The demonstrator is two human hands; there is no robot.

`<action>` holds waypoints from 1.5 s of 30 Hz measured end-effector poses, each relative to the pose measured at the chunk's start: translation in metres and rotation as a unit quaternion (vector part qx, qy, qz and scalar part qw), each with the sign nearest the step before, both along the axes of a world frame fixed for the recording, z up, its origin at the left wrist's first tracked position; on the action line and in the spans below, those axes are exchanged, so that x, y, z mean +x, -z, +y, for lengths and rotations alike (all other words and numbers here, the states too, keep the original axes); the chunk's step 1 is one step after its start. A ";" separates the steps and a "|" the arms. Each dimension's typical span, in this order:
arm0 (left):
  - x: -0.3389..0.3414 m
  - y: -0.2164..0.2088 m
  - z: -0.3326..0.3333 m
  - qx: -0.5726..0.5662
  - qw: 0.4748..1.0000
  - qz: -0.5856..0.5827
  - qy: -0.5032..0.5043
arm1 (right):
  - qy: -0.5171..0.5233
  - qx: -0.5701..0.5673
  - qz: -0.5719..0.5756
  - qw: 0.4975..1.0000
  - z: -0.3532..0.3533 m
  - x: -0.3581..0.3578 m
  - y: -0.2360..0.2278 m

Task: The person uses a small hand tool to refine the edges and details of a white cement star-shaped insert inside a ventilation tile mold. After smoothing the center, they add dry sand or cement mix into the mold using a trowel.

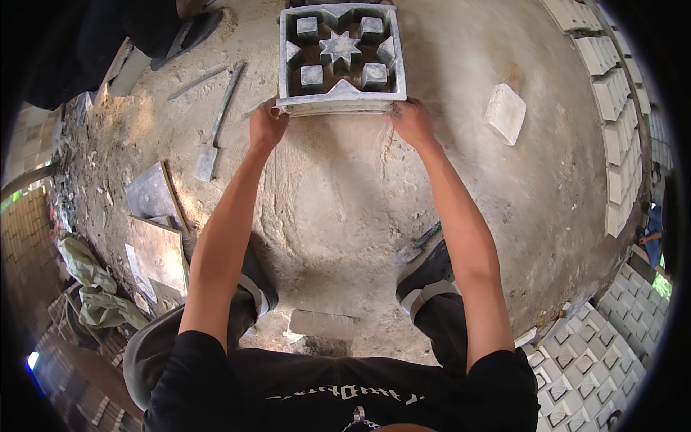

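A square grey mould (342,96) sits at the far middle, in front of my outstretched arms. Inside its raised rim stand an eight-pointed star (340,49) and several square posts, with triangular points along the walls. My left hand (268,128) is closed round the mould's near left corner, its fingers partly hidden by the edge. At the near right corner, my right hand (413,124) grips the same mould, its fingertips slightly blurred. Pale layers show under the near rim.
A long-handled scraper (219,122) lies left on the dusty floor, and boards (157,248) lie nearer. To the right are a pale wood-handled block (505,114) and rows of cast blocks (620,144). A trowel (417,245) rests by my right foot. Another person (137,29) is at upper left.
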State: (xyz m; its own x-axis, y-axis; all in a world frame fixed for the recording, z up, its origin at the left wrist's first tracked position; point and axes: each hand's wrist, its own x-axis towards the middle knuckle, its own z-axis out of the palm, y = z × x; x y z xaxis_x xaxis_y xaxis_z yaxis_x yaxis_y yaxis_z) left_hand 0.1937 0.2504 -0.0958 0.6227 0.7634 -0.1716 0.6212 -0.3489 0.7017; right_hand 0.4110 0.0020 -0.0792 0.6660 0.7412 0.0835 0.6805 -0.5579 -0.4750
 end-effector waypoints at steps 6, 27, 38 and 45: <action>0.011 -0.017 0.003 0.069 0.987 0.020 0.141 | -0.031 0.040 0.033 0.998 -0.001 -0.001 0.000; 0.009 -0.007 0.024 0.040 0.986 0.002 0.163 | -0.002 -0.014 -0.014 1.000 0.001 -0.010 0.015; 0.010 -0.004 0.015 0.058 0.987 -0.007 0.151 | 0.010 -0.045 0.040 0.998 -0.002 -0.005 0.009; -0.011 0.011 -0.005 0.129 0.987 0.044 0.089 | 0.012 -0.165 0.052 0.985 0.004 -0.019 -0.003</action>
